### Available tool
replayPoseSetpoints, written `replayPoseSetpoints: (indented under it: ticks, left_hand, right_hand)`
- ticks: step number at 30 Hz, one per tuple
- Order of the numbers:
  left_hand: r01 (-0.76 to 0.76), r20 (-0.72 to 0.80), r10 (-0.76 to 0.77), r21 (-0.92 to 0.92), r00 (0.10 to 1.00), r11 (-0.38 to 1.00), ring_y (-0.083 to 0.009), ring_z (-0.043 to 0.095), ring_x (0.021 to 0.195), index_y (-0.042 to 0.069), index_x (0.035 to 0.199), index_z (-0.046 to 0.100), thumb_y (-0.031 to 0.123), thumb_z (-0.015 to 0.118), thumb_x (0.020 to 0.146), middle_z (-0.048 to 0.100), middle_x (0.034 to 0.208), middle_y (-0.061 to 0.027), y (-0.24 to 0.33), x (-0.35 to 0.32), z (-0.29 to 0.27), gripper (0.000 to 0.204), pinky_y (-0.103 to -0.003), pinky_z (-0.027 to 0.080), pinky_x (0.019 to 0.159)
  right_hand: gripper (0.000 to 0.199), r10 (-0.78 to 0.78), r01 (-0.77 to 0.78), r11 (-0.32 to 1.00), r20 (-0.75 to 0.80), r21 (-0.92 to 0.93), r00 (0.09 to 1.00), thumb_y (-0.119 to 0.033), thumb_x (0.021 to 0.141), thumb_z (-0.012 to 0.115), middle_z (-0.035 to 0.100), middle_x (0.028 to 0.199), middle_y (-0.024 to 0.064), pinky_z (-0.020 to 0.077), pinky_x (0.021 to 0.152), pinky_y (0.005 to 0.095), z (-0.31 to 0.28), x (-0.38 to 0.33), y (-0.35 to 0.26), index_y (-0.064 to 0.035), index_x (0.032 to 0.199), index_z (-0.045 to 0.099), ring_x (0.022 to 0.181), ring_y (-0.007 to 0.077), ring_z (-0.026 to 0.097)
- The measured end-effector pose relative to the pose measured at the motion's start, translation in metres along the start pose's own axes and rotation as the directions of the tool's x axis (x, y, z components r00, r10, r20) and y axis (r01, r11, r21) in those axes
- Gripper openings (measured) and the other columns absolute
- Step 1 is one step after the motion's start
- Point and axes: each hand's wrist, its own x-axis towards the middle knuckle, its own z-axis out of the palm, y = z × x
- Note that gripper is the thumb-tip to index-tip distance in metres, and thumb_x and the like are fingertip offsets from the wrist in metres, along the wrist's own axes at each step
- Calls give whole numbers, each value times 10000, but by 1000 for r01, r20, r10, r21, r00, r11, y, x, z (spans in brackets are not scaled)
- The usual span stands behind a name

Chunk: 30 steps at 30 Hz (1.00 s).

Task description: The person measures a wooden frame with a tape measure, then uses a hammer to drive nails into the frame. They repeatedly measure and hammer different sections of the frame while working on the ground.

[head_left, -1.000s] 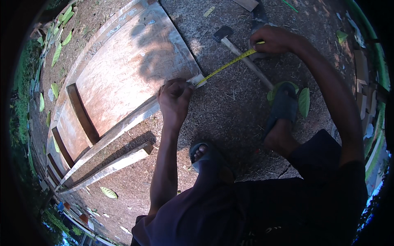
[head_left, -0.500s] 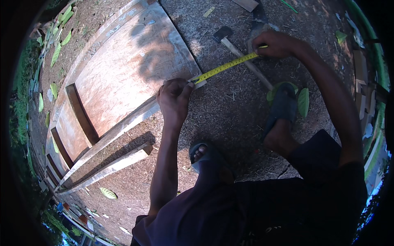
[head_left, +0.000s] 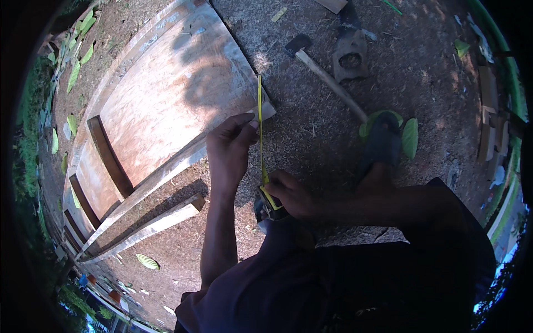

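yellow tape measure [head_left: 260, 127] pulled out along end of wood panel [head_left: 166, 105] on ground | my left hand [head_left: 229, 149] pinches tape against panel edge | my right hand [head_left: 291, 194] closed around tape case, nearer to me | hammer [head_left: 325, 75] lies beyond, apart

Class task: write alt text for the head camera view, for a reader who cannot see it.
A person's left hand pins a yellow tape measure along the end of a wooden panel lying on bare ground, while the right hand holds the tape's case. A hammer lies nearby.
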Motion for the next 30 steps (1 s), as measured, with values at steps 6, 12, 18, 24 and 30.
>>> replayPoseSetpoints:
  ticks: [6,12,18,24,30]
  left_hand:
    - [-180,279,57,438,959,881,-156,701,763,-2,1015,744,102,695,894,740,837,-128,11,21,-20,167,-315,540,708]
    - [-358,392,150,535,908,765,-201,725,775,8,986,747,109,696,901,740,850,-150,19,30,-38,142,-336,549,707]
    - [-498,466,255,527,847,689,-232,723,756,-18,943,726,33,675,857,723,811,-169,17,37,-24,112,-354,548,693]
    - [-381,451,103,585,887,716,-255,723,767,-29,940,717,19,656,860,731,835,-169,26,49,-28,111,-359,548,709]
    - [-512,580,137,552,803,658,-267,724,830,-14,984,716,19,656,862,735,897,-171,17,63,-36,140,-368,552,744]
  right_hand:
    - [267,57,-74,954,68,290,996,-280,994,624,665,993,82,506,790,328,101,15,26,-31,1081,582,914,151,641]
    - [346,24,-125,711,154,692,988,-284,989,592,533,1097,127,604,871,496,125,28,2,-4,1159,482,1019,233,625]
    - [330,-86,33,600,24,799,996,-282,986,588,553,1035,122,621,777,468,127,51,-11,-6,1122,470,957,214,642]
    - [306,-12,-18,626,33,780,999,-263,997,575,610,975,142,637,721,413,135,56,-24,2,1112,471,854,221,692]
    - [278,-18,-44,600,68,799,997,-278,1017,551,626,976,124,620,793,447,142,72,-29,-24,1105,477,888,210,690]
